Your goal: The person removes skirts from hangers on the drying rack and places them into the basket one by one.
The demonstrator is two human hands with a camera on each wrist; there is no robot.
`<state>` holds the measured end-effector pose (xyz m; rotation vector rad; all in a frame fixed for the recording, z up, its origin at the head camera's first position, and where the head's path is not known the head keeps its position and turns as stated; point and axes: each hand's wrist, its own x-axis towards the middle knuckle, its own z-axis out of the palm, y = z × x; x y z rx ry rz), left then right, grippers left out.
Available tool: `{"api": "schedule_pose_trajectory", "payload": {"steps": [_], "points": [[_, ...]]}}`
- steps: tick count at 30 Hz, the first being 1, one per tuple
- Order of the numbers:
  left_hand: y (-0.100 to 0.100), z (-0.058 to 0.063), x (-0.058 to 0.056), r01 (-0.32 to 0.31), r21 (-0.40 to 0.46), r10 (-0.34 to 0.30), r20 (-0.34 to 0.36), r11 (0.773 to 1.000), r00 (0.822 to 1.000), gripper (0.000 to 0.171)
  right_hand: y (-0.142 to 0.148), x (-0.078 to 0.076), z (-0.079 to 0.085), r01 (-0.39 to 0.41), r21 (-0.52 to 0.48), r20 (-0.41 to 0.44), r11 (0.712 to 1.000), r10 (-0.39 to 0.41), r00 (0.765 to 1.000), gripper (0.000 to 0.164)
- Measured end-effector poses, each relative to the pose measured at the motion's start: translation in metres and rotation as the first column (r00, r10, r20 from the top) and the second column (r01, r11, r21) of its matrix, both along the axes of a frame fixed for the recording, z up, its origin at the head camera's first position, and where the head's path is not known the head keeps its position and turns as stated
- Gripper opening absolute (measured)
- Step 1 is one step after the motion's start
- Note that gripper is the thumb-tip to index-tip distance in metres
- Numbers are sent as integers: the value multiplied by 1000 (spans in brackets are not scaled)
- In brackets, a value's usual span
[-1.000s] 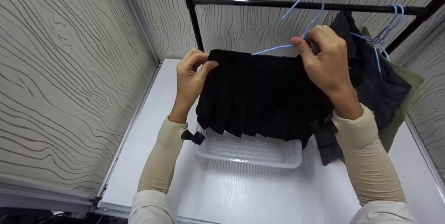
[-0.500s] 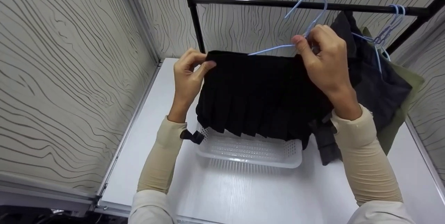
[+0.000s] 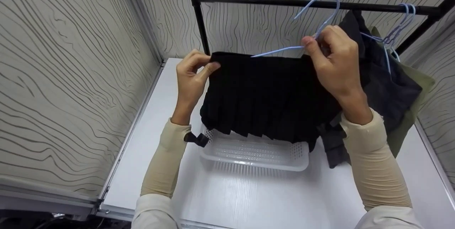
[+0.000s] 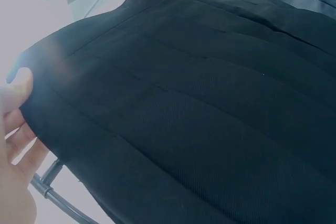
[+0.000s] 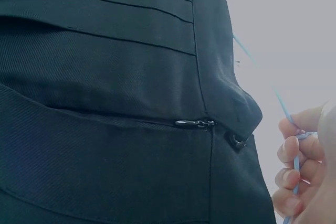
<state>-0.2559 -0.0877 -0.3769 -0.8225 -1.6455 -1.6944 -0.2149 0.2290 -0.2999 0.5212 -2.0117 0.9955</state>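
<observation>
A black pleated skirt (image 3: pixel 263 94) hangs spread between my hands, its waistband uppermost. My left hand (image 3: pixel 193 74) pinches the left corner of that waistband between thumb and fingers. With my right hand (image 3: pixel 336 60) I grip a blue wire hanger (image 3: pixel 280 50) just below its hook, which stands up in front of the rack's bar. The hanger's left arm runs down to the waistband, and its lower part is hidden by the skirt. In the right wrist view a zipper pull (image 5: pixel 194 124) shows on the skirt near the waistband.
Behind the skirt stands a black garment rack (image 3: pixel 249 0). Dark and olive garments (image 3: pixel 394 94) hang on blue hangers (image 3: pixel 394 31) at its right end. Below the skirt, a white perforated basket (image 3: pixel 254 165) sits on the white table (image 3: pixel 227 200). Patterned walls enclose the left and back.
My left hand has shifted slightly left with the skirt's corner. The hanger's hook has moved a little to the right with my right hand, and both grips are kept.
</observation>
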Motion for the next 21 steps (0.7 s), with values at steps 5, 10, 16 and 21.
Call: {"api": "schedule_pose_trajectory", "payload": {"steps": [5, 10, 16, 21], "points": [[0, -2, 1, 46, 1, -46, 22, 999, 999, 10, 1, 3, -3, -28, -3, -8, 1000, 28, 1000, 29], [3, -3, 0, 112, -2, -111, 56, 994, 992, 8, -1, 6, -2, -48, 23, 3, 999, 48, 999, 20], [7, -3, 2, 149, -3, -148, 72, 989, 986, 6, -2, 7, -3, -27, 71, 26, 997, 25, 999, 23], [9, 0, 2, 118, -20, -117, 43, 993, 992, 22, -4, 8, -3, -19, 82, 40, 996, 16, 999, 25]]}}
